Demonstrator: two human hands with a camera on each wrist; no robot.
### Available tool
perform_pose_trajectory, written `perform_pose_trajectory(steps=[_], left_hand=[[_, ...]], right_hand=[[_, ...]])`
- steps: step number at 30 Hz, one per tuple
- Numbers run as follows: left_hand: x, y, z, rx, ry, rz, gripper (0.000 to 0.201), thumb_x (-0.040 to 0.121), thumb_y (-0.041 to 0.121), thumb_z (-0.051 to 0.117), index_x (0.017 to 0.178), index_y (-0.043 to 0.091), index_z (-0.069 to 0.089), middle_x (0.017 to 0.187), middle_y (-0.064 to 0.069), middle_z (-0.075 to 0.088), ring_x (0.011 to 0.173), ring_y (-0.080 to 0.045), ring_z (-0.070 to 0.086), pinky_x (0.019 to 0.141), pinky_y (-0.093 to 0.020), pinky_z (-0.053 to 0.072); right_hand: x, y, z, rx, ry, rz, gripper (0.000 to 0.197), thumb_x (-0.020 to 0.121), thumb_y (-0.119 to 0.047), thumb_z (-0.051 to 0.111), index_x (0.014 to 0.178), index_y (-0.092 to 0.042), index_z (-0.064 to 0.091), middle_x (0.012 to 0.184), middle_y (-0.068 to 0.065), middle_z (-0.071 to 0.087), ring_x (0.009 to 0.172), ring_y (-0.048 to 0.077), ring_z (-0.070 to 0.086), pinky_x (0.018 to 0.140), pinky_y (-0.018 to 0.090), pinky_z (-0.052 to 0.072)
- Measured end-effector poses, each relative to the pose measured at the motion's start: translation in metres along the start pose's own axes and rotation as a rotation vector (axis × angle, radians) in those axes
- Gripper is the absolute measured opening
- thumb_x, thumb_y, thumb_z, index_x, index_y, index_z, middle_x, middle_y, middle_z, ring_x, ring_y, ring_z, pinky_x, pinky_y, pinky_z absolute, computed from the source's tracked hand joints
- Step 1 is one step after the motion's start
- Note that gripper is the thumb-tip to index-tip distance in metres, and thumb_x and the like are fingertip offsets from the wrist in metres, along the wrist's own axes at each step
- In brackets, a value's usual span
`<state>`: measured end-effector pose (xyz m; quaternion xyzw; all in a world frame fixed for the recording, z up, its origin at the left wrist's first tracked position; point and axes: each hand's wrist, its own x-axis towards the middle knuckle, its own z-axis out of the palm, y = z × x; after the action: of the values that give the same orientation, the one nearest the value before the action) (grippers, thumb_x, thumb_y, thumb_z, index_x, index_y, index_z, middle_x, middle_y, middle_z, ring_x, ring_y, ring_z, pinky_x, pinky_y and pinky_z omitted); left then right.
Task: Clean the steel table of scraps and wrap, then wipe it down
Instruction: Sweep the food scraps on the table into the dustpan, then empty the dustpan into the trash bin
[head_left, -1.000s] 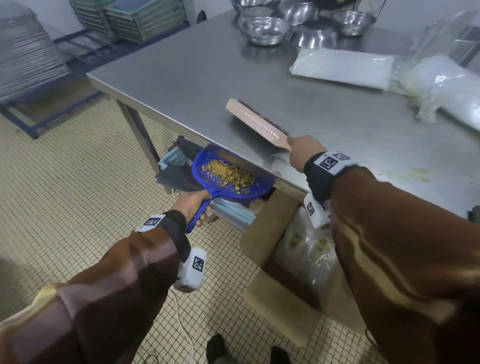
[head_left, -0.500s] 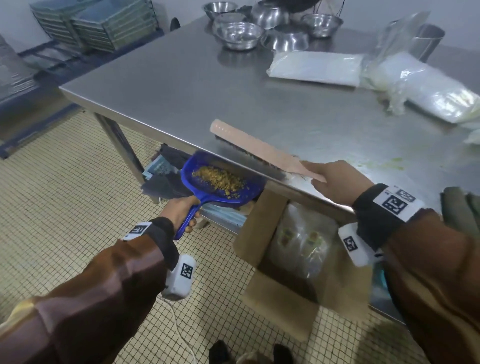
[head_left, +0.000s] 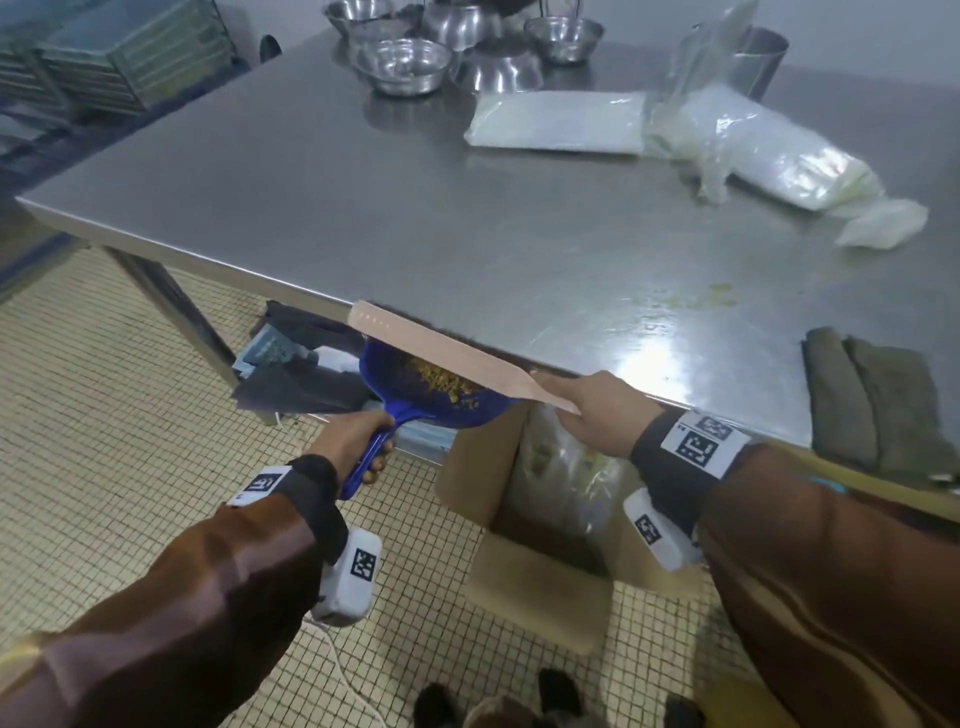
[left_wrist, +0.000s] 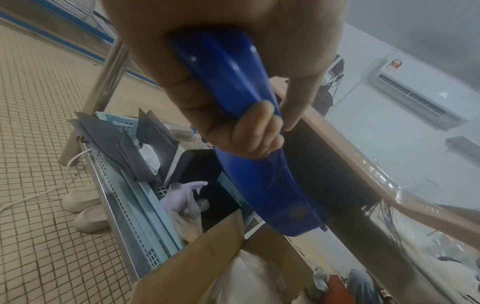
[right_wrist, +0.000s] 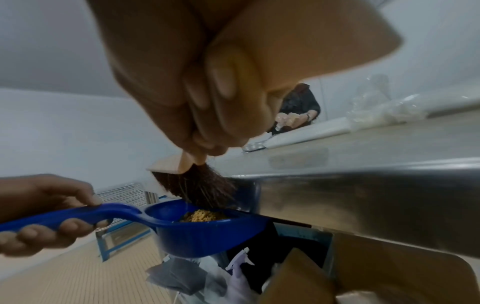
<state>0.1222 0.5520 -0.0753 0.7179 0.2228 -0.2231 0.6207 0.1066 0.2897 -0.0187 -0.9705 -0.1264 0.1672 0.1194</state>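
My left hand (head_left: 358, 441) grips the handle of a blue dustpan (head_left: 441, 395), held just under the front edge of the steel table (head_left: 415, 208). Yellow-brown scraps (head_left: 447, 382) lie in the pan, also seen as a scrap heap (right_wrist: 205, 216) in the right wrist view. My right hand (head_left: 587, 410) grips a wooden-backed brush (head_left: 441, 353) lying along the table edge, its dark bristles (right_wrist: 200, 185) hanging over the pan. The left wrist view shows my fingers (left_wrist: 249, 127) curled round the dustpan handle (left_wrist: 223, 72). Greenish smears (head_left: 717, 293) remain on the table.
Plastic bags of white contents (head_left: 556, 122) and loose wrap (head_left: 779, 150) lie at the far right; steel bowls (head_left: 405, 65) stand at the back. A folded dark cloth (head_left: 872, 405) lies at the near right edge. An open cardboard box (head_left: 540, 519) stands below, beside a low shelf (left_wrist: 124, 205).
The brush has swept toward me from the table surface to its front edge, over the dustpan. The dustpan stays under the edge in my left hand.
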Motion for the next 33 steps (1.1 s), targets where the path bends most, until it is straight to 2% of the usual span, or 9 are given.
perform_pose_trajectory(steps=[4, 8, 12, 20, 24, 26, 28, 30, 33], left_hand=[[0.004, -0.006, 0.004, 0.027, -0.013, 0.007, 0.021, 0.089, 0.013, 0.043, 0.071, 0.005, 0.050, 0.060, -0.009, 0.045, 0.029, -0.011, 0.036, 0.032, -0.014, 0.025], [0.007, -0.018, 0.010, 0.069, -0.054, -0.017, 0.020, 0.090, 0.015, 0.043, 0.073, 0.006, 0.050, 0.060, -0.007, 0.045, 0.030, -0.010, 0.036, 0.032, -0.013, 0.025], [0.015, -0.035, 0.016, 0.149, -0.099, -0.023, 0.018, 0.088, 0.017, 0.046, 0.076, 0.005, 0.053, 0.060, -0.007, 0.048, 0.033, -0.011, 0.038, 0.032, -0.015, 0.028], [0.027, -0.063, 0.049, 0.295, -0.276, -0.052, 0.019, 0.089, 0.012, 0.044, 0.071, 0.005, 0.048, 0.054, -0.007, 0.044, 0.026, -0.009, 0.035, 0.033, -0.011, 0.024], [0.028, -0.069, 0.081, 0.416, -0.380, -0.043, 0.021, 0.089, 0.013, 0.046, 0.070, 0.007, 0.051, 0.057, -0.009, 0.046, 0.030, -0.012, 0.038, 0.035, -0.013, 0.027], [0.027, -0.071, 0.104, 0.519, -0.418, -0.023, 0.022, 0.089, 0.017, 0.048, 0.069, 0.008, 0.054, 0.058, -0.010, 0.048, 0.038, -0.019, 0.040, 0.040, -0.016, 0.030], [0.021, -0.073, 0.131, 0.592, -0.460, 0.008, 0.021, 0.088, 0.017, 0.051, 0.070, 0.007, 0.057, 0.055, -0.010, 0.050, 0.044, -0.021, 0.041, 0.046, -0.021, 0.031], [0.009, -0.074, 0.160, 0.640, -0.512, 0.049, 0.020, 0.088, 0.015, 0.051, 0.071, 0.007, 0.057, 0.046, -0.006, 0.051, 0.036, -0.020, 0.042, 0.043, -0.020, 0.031], [-0.014, -0.078, 0.205, 0.660, -0.638, 0.057, 0.022, 0.091, 0.012, 0.047, 0.070, 0.007, 0.051, 0.047, -0.005, 0.050, 0.024, -0.010, 0.036, 0.033, -0.010, 0.023]], right_hand=[[-0.022, 0.009, 0.005, 0.032, -0.048, -0.014, 0.050, 0.098, -0.021, 0.038, 0.146, -0.031, 0.028, 0.127, 0.011, 0.060, 0.110, 0.029, 0.060, 0.087, 0.029, 0.046], [-0.047, 0.020, 0.022, 0.047, -0.063, 0.061, 0.045, 0.099, -0.025, 0.040, 0.143, -0.033, 0.034, 0.125, 0.006, 0.061, 0.109, 0.023, 0.060, 0.092, 0.028, 0.047], [-0.070, 0.032, 0.052, 0.156, -0.051, 0.180, 0.041, 0.098, -0.027, 0.043, 0.138, -0.035, 0.041, 0.120, 0.002, 0.062, 0.104, 0.017, 0.062, 0.084, 0.018, 0.044], [-0.128, 0.044, 0.107, 0.235, -0.003, 0.416, 0.047, 0.095, -0.031, 0.046, 0.141, -0.033, 0.039, 0.117, 0.010, 0.066, 0.101, 0.028, 0.063, 0.090, 0.038, 0.051], [-0.172, 0.051, 0.131, 0.262, 0.032, 0.545, 0.051, 0.094, -0.027, 0.047, 0.143, -0.032, 0.035, 0.120, 0.012, 0.065, 0.108, 0.031, 0.062, 0.094, 0.037, 0.048], [-0.198, 0.052, 0.137, 0.275, 0.049, 0.620, 0.050, 0.096, -0.022, 0.047, 0.144, -0.028, 0.035, 0.119, 0.012, 0.065, 0.106, 0.030, 0.062, 0.091, 0.032, 0.045], [-0.223, 0.055, 0.145, 0.297, 0.066, 0.707, 0.049, 0.096, -0.021, 0.046, 0.144, -0.027, 0.035, 0.120, 0.014, 0.065, 0.107, 0.030, 0.062, 0.092, 0.033, 0.045], [-0.247, 0.059, 0.153, 0.320, 0.077, 0.780, 0.050, 0.096, -0.022, 0.046, 0.144, -0.027, 0.034, 0.119, 0.015, 0.065, 0.106, 0.032, 0.062, 0.090, 0.034, 0.046], [-0.282, 0.068, 0.166, 0.382, 0.101, 0.888, 0.051, 0.096, -0.019, 0.045, 0.145, -0.026, 0.034, 0.115, 0.015, 0.067, 0.102, 0.031, 0.062, 0.084, 0.033, 0.046]])
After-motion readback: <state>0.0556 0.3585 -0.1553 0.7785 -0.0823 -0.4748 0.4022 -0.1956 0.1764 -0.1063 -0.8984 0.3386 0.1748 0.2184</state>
